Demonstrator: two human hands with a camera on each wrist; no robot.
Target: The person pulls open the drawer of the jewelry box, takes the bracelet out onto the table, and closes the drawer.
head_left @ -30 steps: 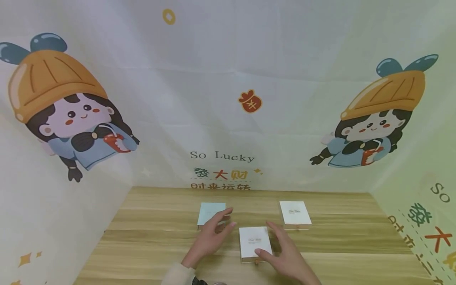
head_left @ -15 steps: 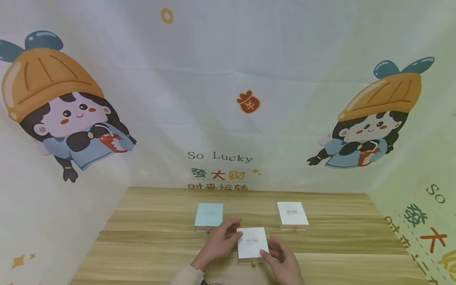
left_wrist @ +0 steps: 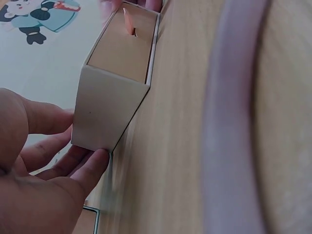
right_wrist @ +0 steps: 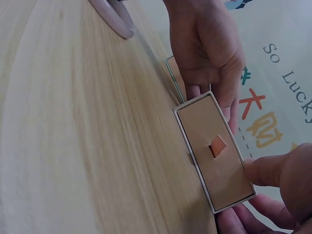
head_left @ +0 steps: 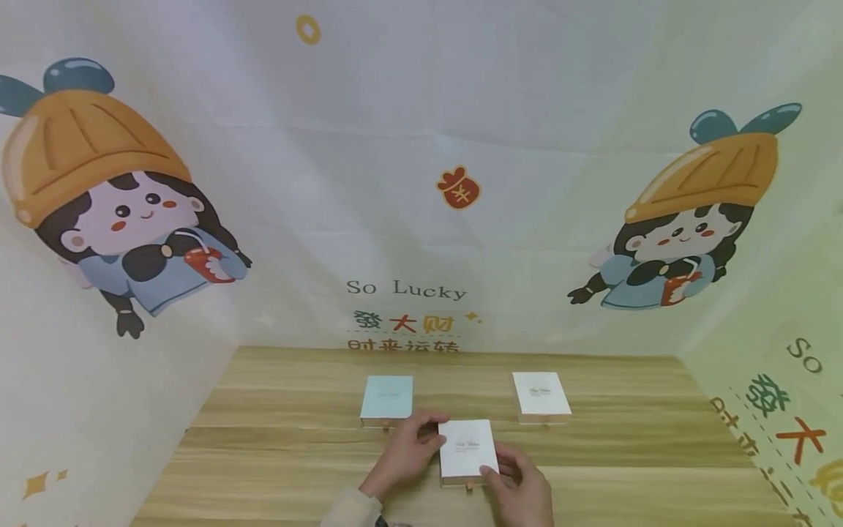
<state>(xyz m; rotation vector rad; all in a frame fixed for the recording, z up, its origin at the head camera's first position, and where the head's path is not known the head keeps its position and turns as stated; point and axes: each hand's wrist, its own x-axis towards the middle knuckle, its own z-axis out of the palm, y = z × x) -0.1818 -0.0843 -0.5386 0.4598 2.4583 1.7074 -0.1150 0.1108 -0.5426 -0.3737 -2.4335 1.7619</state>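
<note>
A white drawer-style gift box (head_left: 466, 450) with small lettering on its lid is at the front middle of the table. My left hand (head_left: 408, 452) grips its left side, thumb by the lid's edge and the other fingers against the side. On the opposite side my right hand (head_left: 525, 487) holds the near right corner, thumb on top and fingers along the side wall. The right wrist view shows the tan drawer front facing me, with a small orange-brown pull tab (right_wrist: 218, 146); the drawer is closed. Parts of the fingers behind the box are hidden.
A light blue box (head_left: 387, 397) lies behind on the left, and another white box (head_left: 541, 394) behind on the right. The wood-grain table (head_left: 626, 454) ends at a printed cloth backdrop (head_left: 527, 219). A curved pale mauve object (left_wrist: 234, 117) stands out in the left wrist view.
My left hand has come away from over the blue box to the white box's left side. My right hand has drawn in, its fingers now curled along the box's right side.
</note>
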